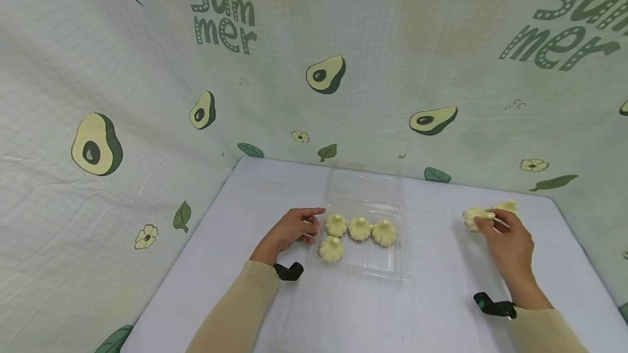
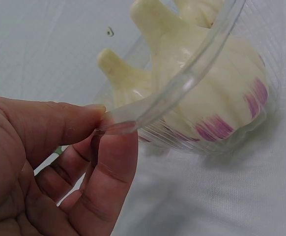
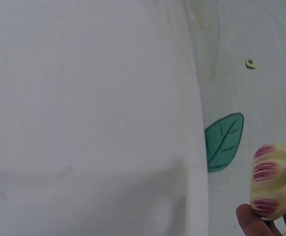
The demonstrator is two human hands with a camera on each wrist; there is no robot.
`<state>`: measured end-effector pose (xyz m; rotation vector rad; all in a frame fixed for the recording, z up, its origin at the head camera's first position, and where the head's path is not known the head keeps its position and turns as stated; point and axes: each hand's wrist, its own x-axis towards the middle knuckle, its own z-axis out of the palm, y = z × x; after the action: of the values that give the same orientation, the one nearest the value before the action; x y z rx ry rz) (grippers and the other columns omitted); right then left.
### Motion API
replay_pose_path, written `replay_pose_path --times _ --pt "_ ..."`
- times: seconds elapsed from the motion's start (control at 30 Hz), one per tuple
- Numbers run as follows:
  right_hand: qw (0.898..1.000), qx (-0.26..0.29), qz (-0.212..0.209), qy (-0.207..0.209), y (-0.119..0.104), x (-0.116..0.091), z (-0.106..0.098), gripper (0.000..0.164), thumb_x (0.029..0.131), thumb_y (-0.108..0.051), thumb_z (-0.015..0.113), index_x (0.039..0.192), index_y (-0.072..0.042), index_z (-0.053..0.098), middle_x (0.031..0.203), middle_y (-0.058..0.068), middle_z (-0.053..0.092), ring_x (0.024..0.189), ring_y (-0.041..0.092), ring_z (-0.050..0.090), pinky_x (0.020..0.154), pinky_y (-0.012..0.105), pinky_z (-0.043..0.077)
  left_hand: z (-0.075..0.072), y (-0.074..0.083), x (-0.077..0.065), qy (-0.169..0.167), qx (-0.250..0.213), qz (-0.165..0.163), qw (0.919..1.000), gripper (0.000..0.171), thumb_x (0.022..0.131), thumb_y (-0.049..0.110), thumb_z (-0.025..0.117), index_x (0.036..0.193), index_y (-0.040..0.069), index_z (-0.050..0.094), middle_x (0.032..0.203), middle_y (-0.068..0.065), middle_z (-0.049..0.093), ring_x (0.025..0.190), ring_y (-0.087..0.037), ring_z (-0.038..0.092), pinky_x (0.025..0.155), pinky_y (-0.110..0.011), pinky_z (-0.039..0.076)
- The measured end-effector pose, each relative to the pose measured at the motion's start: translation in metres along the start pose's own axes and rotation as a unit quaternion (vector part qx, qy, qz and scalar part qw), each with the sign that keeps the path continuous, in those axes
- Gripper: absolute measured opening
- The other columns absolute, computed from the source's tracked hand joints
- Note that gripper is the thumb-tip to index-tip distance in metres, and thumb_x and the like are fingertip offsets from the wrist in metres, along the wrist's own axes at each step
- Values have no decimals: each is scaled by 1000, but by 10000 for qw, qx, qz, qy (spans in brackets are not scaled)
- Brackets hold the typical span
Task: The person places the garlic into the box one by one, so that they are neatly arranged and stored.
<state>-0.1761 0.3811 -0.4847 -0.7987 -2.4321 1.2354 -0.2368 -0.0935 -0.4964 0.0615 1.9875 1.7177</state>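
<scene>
A clear plastic container (image 1: 370, 260) lies in the middle of the table with its lid folded back. Several garlic bulbs (image 1: 360, 229) sit inside, stems up, three in a back row and one at front left. My left hand (image 1: 293, 227) is at the container's left side; in the left wrist view its thumb and forefinger pinch the rim (image 2: 182, 81). Over on the right, my right hand (image 1: 511, 241) holds another garlic bulb (image 1: 473, 218) by its stem. Purple streaks mark this bulb (image 3: 273, 182) in the right wrist view.
One more garlic bulb (image 1: 508, 206) shows behind my right hand, partly hidden by it. The see-through lid (image 1: 364, 188) reaches toward the table's back edge. A printed cloth (image 1: 373, 31) with avocados and leaves hangs behind the white table (image 1: 353, 315) and to its left.
</scene>
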Motion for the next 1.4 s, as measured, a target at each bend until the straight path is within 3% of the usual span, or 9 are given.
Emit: replay_pose_path --times 0.07,0.17,0.43,0.87,1.4 --pt "9999 -46 -73 -141 -4 -3 3 51 100 -39 72 140 -9 61 151 14 57 139 31 58 67 2 39 0 0 -1 -3 -8 -3 10000 56 97 -6 66 151 12 61 101 -5 60 77 -16 57 66 -28 61" --pt "9994 -43 -193 -272 -12 -9 8 51 100 -39 72 139 -8 62 150 15 58 139 38 57 68 2 39 0 1 -1 1 -25 -10 10000 56 97 -6 66 151 12 61 101 -6 60 77 -15 57 66 -28 61" --pt "9962 44 -693 -516 -29 -26 20 45 100 -34 73 135 -6 65 146 17 61 136 40 59 70 0 40 1 1 -1 37 -51 -24 10000 56 97 -7 66 150 12 61 102 -7 60 76 -15 57 65 -27 60" --pt "9907 235 -1140 -705 -49 -45 36 39 101 -26 72 133 -6 66 143 19 64 133 42 61 69 -2 38 1 0 -1 31 -52 -9 10000 56 97 -6 66 150 11 61 101 -6 60 76 -15 57 65 -26 60" --pt "9876 421 -1277 -809 -58 -55 48 37 100 -24 74 130 -5 68 139 18 67 131 42 63 72 -1 42 1 1 -1 20 -58 -21 10000 55 98 -6 66 150 12 61 101 -5 60 76 -15 57 66 -27 61"
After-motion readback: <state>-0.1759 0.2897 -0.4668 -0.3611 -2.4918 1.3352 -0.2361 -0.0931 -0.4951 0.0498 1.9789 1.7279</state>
